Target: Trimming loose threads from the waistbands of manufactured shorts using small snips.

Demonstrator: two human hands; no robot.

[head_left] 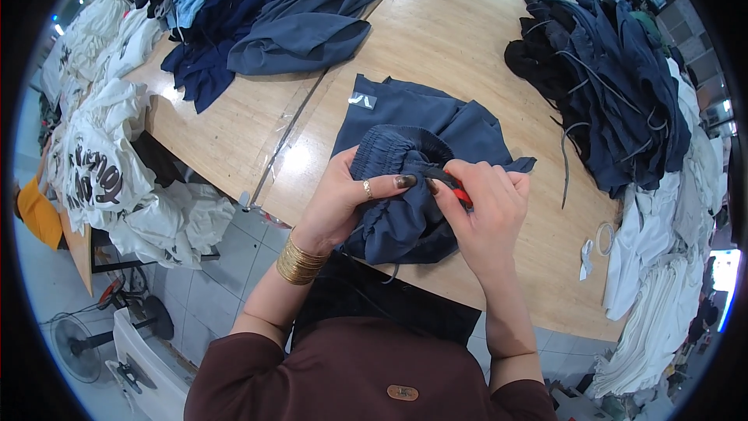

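A pair of dark blue shorts (421, 105) with a gathered elastic waistband (382, 152) lies bunched on the table right in front of me. My left hand (339, 195) grips the waistband, thumb on top and the other fingers hidden underneath. Small red-and-black snips (462, 196) sit in my right hand (487, 206), mostly covered by its fingers. Their black end touches the waistband close to my left thumb. A clear sticker (362, 100) marks the far left corner of the cloth, and a drawstring end (392, 274) hangs over the near table edge.
Dark garments (300, 43) are heaped at the far left of the wooden table (436, 31), and a navy pile with loose cords (608, 93) at the right. White garments (101, 164) hang off the left side; more white cloth (647, 257) lies right. A standing fan (78, 347) is at lower left.
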